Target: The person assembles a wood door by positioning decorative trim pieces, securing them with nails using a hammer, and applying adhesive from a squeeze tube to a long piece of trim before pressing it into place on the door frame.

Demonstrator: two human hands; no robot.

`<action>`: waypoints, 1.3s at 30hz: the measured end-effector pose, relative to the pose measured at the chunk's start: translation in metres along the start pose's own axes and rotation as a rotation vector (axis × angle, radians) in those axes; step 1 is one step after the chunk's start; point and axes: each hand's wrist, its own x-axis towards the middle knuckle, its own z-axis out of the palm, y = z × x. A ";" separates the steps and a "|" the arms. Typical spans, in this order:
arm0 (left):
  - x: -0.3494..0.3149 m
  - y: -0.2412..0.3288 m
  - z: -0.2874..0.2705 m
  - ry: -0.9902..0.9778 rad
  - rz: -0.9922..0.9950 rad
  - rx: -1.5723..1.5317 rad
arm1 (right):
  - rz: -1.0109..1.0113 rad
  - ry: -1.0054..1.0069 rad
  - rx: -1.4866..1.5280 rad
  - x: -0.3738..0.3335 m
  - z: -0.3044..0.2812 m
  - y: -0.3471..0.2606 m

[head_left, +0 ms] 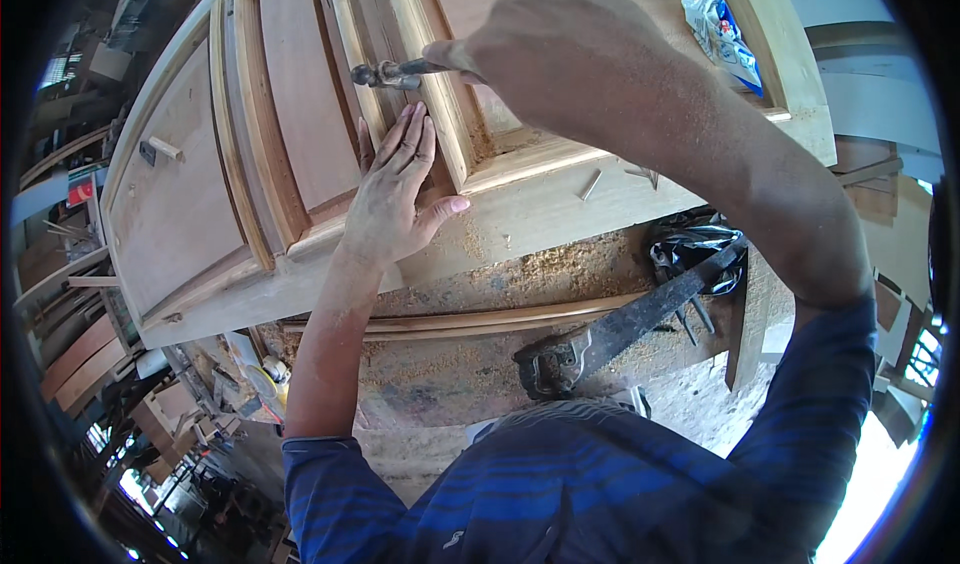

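Observation:
A large pale wooden panelled piece with a curved outer edge and raised moulding strips lies before me. My right hand is closed round the handle of a hammer, whose metal head hangs over a moulding strip. Whether the head touches the wood, I cannot tell. Just below the hammer, my left hand lies flat on the mouldings with its fingers stretched out and thumb apart. Sawdust clings to the wood around the frame's inner corner, right of my left hand.
A handsaw and a black plastic bag lie on the sawdust-covered bench nearest me. Long thin wooden strips rest there too. On the panelled piece sit a blue-and-white packet and a small dark-headed tool.

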 end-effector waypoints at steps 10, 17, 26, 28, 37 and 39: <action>0.001 0.000 -0.002 0.003 0.077 0.105 | -0.199 0.025 0.242 0.002 -0.010 0.015; -0.003 -0.003 0.001 0.002 0.030 0.061 | -0.176 0.108 0.330 -0.001 -0.009 0.008; -0.005 -0.004 -0.001 -0.059 0.006 0.075 | -0.299 0.243 0.221 0.005 -0.015 0.005; -0.001 -0.002 0.000 -0.029 0.046 0.096 | -0.238 0.208 0.327 0.003 -0.011 0.006; -0.005 -0.005 -0.003 -0.014 0.038 0.149 | 0.101 0.202 0.290 -0.051 0.000 -0.017; -0.002 -0.001 -0.005 -0.059 0.044 0.226 | 0.192 0.273 0.442 -0.083 0.022 -0.031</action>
